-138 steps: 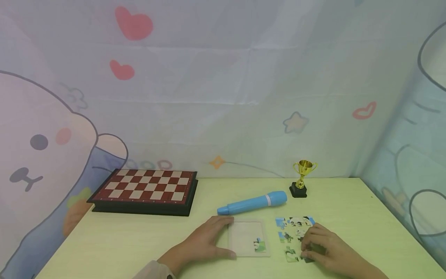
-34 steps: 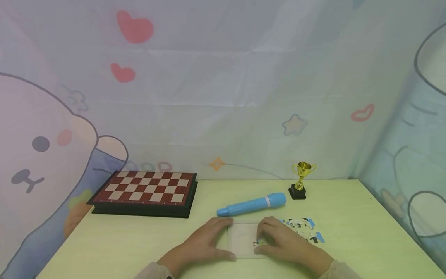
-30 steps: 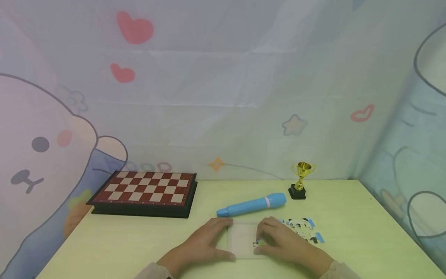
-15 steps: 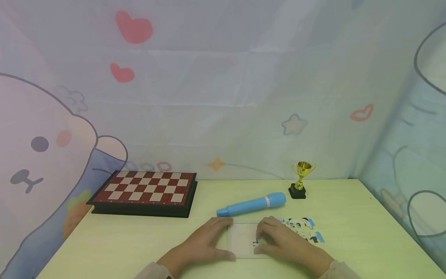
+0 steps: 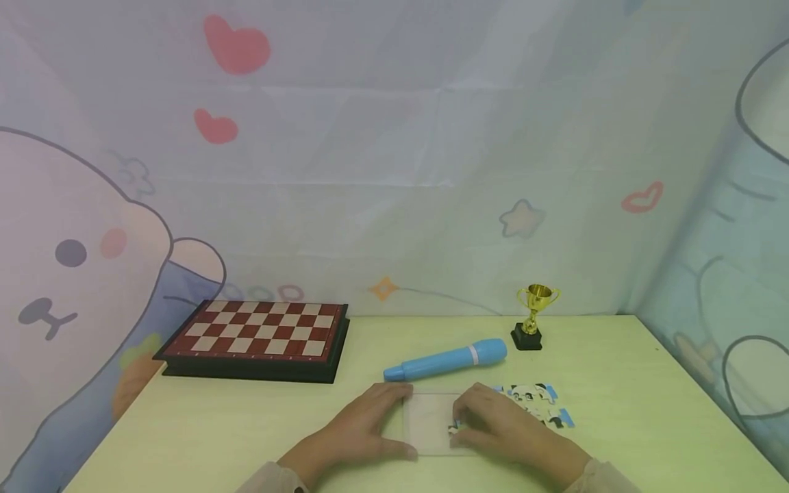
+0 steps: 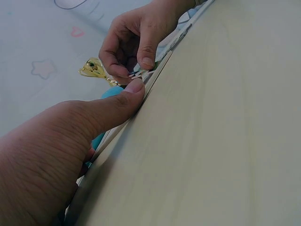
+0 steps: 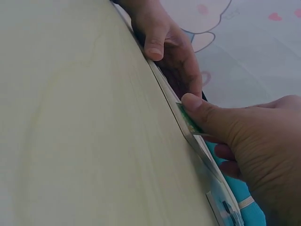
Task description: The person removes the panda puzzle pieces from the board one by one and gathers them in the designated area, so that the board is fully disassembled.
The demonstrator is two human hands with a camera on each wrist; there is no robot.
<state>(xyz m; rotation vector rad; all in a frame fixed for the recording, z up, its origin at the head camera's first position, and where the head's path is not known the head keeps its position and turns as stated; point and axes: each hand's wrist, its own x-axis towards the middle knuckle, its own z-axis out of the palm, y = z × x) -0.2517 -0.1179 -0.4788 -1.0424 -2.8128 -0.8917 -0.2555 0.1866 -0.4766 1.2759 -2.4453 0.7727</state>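
A white puzzle tray (image 5: 428, 424) lies flat on the table in the head view. My left hand (image 5: 364, 424) holds it at its left side, thumb at the near corner and fingers at the far corner. Over the tray's right part, my right hand (image 5: 496, 424) pinches a puzzle piece (image 7: 189, 117) with a green edge, seen under the thumb in the right wrist view. A panda-patterned bit of puzzle (image 5: 453, 429) shows beside the right fingertips; the hand hides the tray's right side. Loose panda puzzle pieces (image 5: 533, 395) lie right of the tray, partly covered by the right hand.
Behind the tray lies a blue toy microphone (image 5: 444, 361). A small gold trophy (image 5: 535, 308) on a black base stands at the back right. To the left is a red-and-white chessboard box (image 5: 259, 332). A printed cloth (image 5: 394, 137) hangs behind the table.
Since 4.6 seconds ago, my right hand has moved left from the loose pieces to the tray's right side. Over the last second both hands look nearly still; the left keeps its place.
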